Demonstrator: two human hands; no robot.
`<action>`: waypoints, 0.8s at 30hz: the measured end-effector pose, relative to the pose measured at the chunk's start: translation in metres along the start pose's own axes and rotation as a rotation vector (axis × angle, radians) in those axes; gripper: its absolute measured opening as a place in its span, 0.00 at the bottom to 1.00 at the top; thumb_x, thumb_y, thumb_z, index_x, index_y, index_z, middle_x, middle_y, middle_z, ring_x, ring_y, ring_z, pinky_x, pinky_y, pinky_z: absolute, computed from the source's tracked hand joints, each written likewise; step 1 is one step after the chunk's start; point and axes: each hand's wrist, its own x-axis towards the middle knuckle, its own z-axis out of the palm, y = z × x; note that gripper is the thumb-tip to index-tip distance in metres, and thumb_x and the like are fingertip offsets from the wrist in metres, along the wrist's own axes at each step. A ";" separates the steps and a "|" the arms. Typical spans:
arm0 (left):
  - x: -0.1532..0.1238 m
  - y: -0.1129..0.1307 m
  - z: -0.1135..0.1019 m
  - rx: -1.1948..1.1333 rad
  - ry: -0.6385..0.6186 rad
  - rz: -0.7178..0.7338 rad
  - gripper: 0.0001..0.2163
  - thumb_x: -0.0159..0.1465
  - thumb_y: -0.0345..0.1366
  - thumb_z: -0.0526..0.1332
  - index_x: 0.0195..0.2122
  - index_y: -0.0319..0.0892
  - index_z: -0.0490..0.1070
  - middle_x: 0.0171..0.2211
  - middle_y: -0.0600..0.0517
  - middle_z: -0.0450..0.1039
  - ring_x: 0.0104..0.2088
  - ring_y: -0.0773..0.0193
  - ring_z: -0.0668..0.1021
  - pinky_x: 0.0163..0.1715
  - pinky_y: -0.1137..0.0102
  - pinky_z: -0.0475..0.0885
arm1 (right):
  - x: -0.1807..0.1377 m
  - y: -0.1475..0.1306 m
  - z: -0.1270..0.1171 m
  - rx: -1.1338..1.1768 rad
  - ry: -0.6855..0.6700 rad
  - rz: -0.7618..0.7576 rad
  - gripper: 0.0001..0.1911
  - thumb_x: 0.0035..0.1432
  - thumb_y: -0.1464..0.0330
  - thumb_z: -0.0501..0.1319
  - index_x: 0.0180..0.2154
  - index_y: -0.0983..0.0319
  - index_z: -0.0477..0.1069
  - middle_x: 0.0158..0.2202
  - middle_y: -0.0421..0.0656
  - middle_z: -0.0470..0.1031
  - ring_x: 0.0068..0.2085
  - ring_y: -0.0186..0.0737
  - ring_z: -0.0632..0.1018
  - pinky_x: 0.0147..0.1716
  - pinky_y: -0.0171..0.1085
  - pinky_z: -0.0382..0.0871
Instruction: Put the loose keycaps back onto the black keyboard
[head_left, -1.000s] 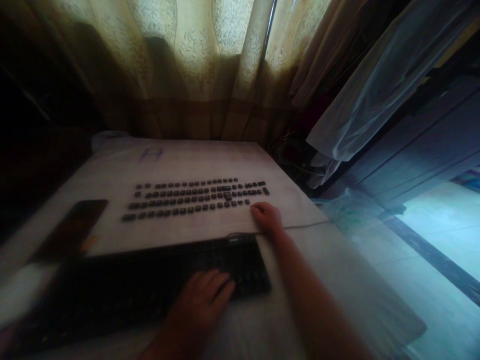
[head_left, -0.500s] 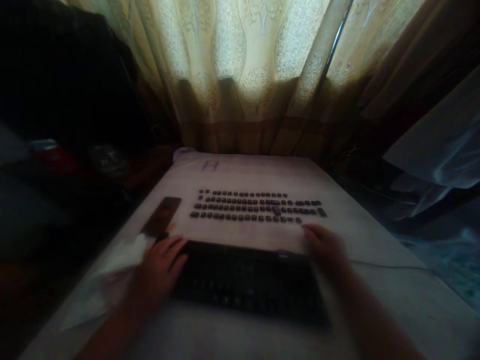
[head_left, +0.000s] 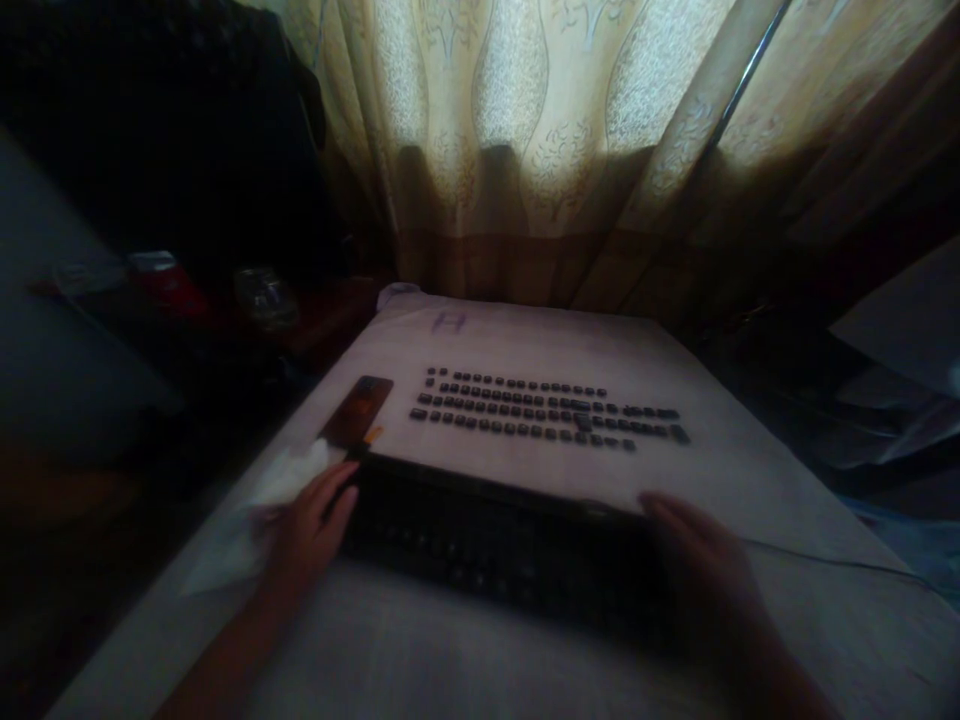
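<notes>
A black keyboard base (head_left: 487,545) lies across the near part of a pale sheet (head_left: 525,340) on the table. Behind it, several loose dark keycaps (head_left: 540,412) are laid out in rows on the sheet. My left hand (head_left: 307,525) rests at the keyboard's left end, fingers stretched out, partly on a white cloth (head_left: 262,500). At the keyboard's right end lies my right hand (head_left: 701,565), dim and blurred, with its fingers extended over the edge.
A dark phone (head_left: 358,410) lies left of the keycaps. A thin cable (head_left: 825,560) runs right from the keyboard. Patterned curtains (head_left: 540,150) hang behind the table. Dark clutter with a red object (head_left: 169,285) sits at left.
The view has swung left. My left hand moved from the keyboard's middle to its left end by the cloth. My right hand drew back from the keycaps to the keyboard's right end.
</notes>
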 end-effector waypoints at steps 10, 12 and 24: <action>-0.007 0.009 0.011 -0.016 -0.004 0.087 0.18 0.68 0.45 0.54 0.52 0.44 0.75 0.51 0.45 0.78 0.52 0.53 0.79 0.52 0.56 0.75 | 0.008 -0.005 -0.005 0.078 -0.019 0.088 0.18 0.38 0.52 0.68 0.29 0.57 0.83 0.38 0.47 0.84 0.45 0.57 0.81 0.43 0.44 0.77; -0.008 0.016 0.014 -0.008 0.001 0.133 0.16 0.68 0.44 0.55 0.52 0.45 0.75 0.50 0.46 0.79 0.51 0.53 0.80 0.50 0.56 0.77 | 0.014 0.000 -0.011 0.085 -0.007 0.093 0.16 0.36 0.53 0.68 0.27 0.55 0.83 0.37 0.46 0.84 0.46 0.58 0.81 0.46 0.45 0.76; -0.014 0.062 0.036 -0.104 0.035 0.265 0.13 0.69 0.38 0.57 0.51 0.47 0.76 0.47 0.48 0.80 0.46 0.57 0.83 0.45 0.64 0.80 | 0.028 -0.010 -0.042 0.127 0.066 0.158 0.09 0.35 0.57 0.65 0.20 0.53 0.79 0.35 0.48 0.84 0.48 0.61 0.80 0.51 0.49 0.75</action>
